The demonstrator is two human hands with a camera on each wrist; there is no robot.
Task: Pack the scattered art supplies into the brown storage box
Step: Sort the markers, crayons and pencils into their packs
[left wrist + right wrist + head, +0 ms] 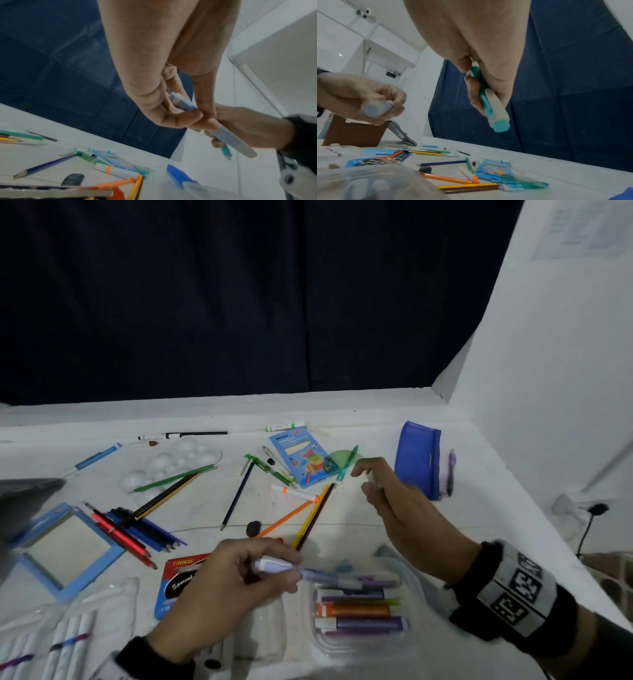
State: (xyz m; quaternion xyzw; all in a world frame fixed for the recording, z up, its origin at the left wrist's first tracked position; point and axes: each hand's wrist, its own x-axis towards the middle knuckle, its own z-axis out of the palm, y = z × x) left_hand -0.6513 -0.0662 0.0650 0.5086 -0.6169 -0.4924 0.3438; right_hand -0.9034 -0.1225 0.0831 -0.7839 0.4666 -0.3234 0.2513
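Observation:
My left hand [284, 571] pinches a lavender marker [318, 575] just above a clear plastic tray [416, 594] that holds several purple, orange and green markers. The left wrist view shows the same lavender marker [235, 142] held between thumb and fingers. My right hand [364, 481] hovers further back over the table and grips a teal-and-white marker [489, 102] in its curled fingers. The brown storage box [353, 134] stands open at the left in the right wrist view. In the head view only its grey lid [24, 498] shows at the left edge.
Scattered on the white table are coloured pencils [137, 529], an orange pencil [284, 520], a black eraser [253, 528], a neon crayon box [301, 458], a blue pouch [418, 460], a clear palette [178, 460], a blue-framed board [68, 546] and a red pencil pack [181, 580].

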